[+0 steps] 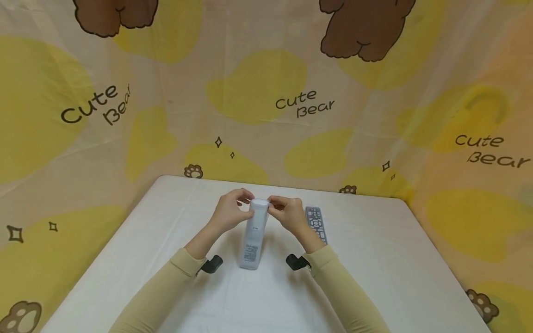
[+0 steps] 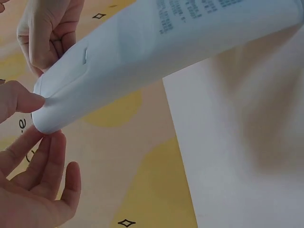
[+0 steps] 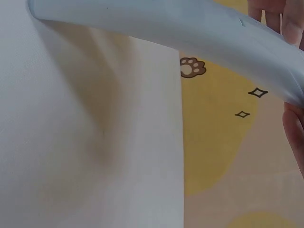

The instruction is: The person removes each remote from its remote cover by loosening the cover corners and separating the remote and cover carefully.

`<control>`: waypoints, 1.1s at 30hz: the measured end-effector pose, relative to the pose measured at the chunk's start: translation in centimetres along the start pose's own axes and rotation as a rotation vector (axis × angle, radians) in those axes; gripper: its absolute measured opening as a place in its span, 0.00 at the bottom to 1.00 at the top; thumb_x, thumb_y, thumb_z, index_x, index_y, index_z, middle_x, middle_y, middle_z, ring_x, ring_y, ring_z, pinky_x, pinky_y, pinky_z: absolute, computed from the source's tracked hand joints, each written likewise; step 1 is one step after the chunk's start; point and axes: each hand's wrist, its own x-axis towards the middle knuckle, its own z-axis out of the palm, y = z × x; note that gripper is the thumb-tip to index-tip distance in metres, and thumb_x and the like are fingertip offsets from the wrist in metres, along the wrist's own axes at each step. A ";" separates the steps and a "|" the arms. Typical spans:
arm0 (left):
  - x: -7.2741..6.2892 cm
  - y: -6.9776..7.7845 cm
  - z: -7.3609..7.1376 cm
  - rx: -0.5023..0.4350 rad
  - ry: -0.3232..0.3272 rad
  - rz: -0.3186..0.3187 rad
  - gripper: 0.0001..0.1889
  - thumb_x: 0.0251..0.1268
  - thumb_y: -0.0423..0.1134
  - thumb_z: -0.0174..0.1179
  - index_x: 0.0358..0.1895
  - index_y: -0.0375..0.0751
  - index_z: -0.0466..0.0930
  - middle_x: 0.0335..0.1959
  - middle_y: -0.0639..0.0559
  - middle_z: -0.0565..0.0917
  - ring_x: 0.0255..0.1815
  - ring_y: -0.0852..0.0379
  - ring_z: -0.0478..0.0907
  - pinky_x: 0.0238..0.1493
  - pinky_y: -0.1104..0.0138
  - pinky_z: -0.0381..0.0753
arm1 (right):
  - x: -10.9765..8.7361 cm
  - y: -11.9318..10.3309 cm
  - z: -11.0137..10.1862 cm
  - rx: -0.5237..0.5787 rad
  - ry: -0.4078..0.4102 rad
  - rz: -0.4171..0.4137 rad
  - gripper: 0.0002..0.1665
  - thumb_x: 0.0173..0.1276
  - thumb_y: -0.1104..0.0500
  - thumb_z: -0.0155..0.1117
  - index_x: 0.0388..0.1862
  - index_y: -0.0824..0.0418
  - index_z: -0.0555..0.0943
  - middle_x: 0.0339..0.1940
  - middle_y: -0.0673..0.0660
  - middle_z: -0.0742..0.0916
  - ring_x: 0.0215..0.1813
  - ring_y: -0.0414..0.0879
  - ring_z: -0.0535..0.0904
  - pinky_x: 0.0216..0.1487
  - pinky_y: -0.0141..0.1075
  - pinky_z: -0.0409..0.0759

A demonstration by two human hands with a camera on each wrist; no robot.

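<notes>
A white remote control [image 1: 255, 231] stands tilted, its back with a printed label [image 1: 251, 252] facing the head camera. Its lower end is down at the white table, its upper end raised between both hands. My left hand [image 1: 229, 210] pinches that raised end, the thumb [image 2: 26, 100] on the back face and the fingers curled under the end. From the other side, my right hand [image 1: 289, 212] pinches the edge at the same end with thumb and index finger. The remote's button side is hidden. In the right wrist view, the remote [image 3: 156, 21] slants across the top.
A second remote control [image 1: 316, 224], grey with its buttons facing up, lies just right of the right hand, partly behind the wrist. The white table [image 1: 374, 277] ends at a patterned curtain [image 1: 258, 88] behind and at the sides.
</notes>
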 end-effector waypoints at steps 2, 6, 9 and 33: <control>0.1 0.1 -0.1 0.032 0.003 0.026 0.15 0.48 0.33 0.69 0.42 0.43 0.80 0.40 0.51 0.84 0.43 0.53 0.80 0.51 0.53 0.79 | 0.0 0.0 0.1 -0.008 0.003 -0.010 0.07 0.57 0.68 0.65 0.36 0.64 0.86 0.31 0.59 0.89 0.31 0.46 0.87 0.34 0.27 0.83; 0.2 0.3 -0.2 0.053 -0.006 0.044 0.14 0.47 0.34 0.69 0.41 0.43 0.80 0.39 0.51 0.84 0.42 0.51 0.81 0.48 0.54 0.80 | -0.1 0.0 0.1 -0.004 0.018 -0.019 0.07 0.57 0.69 0.65 0.35 0.64 0.86 0.31 0.59 0.89 0.31 0.46 0.87 0.34 0.26 0.83; 0.2 0.4 -0.3 0.070 -0.015 0.045 0.14 0.48 0.34 0.69 0.41 0.43 0.81 0.39 0.51 0.85 0.42 0.51 0.82 0.45 0.56 0.81 | -0.1 0.0 0.1 0.007 0.024 -0.022 0.07 0.56 0.69 0.65 0.35 0.64 0.86 0.30 0.58 0.89 0.30 0.45 0.87 0.33 0.26 0.83; 0.0 0.5 -0.3 0.132 0.008 0.117 0.12 0.47 0.30 0.66 0.38 0.38 0.81 0.37 0.48 0.84 0.37 0.53 0.82 0.42 0.62 0.84 | -0.5 -0.4 0.1 0.142 -0.007 0.021 0.11 0.53 0.71 0.67 0.38 0.67 0.84 0.30 0.61 0.89 0.30 0.50 0.86 0.33 0.35 0.85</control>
